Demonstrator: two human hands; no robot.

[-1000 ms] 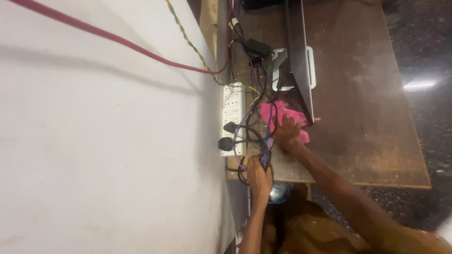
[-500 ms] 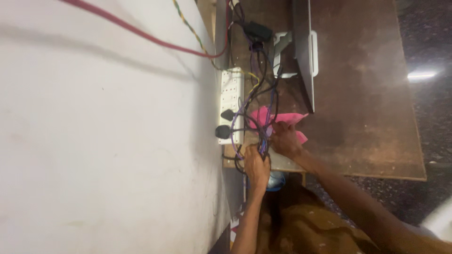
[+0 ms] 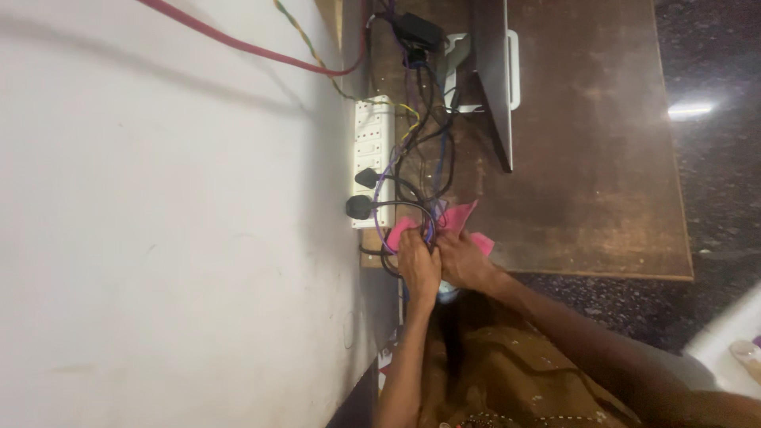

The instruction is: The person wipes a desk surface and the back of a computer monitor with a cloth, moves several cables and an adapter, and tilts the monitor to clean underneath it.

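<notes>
Your left hand (image 3: 418, 265) is closed around a bundle of cables (image 3: 418, 186), black and purple ones looped together, gripping them right at the near edge of the desk (image 3: 587, 158). Your right hand (image 3: 462, 259) sits just beside it, touching it, with the fingers pressed down and curled on a pink cloth (image 3: 460, 222). The cloth lies on the desk under and just beyond your right fingers, one corner sticking up past them, and a smaller pink bit shows on the far side of your left hand, behind the cable loops.

Beyond your left hand, the cables run up to a white power strip (image 3: 372, 158) that stands against the wall (image 3: 158, 238). Two black plugs (image 3: 361, 194) sit in the strip's nearer end, just beyond your left knuckles. Farther out along the same cables is a black adapter (image 3: 416, 28), well apart from both hands.

Beyond your right hand, a monitor (image 3: 493, 79) stands edge-on on its light grey stand (image 3: 464, 71), well past the cloth. A red cable (image 3: 254, 49) and a twisted green and yellow wire (image 3: 305, 43) cross the wall on the far left and drop behind the desk near the strip. Below your hands something pale blue shows between your wrists; you cannot tell what it is.
</notes>
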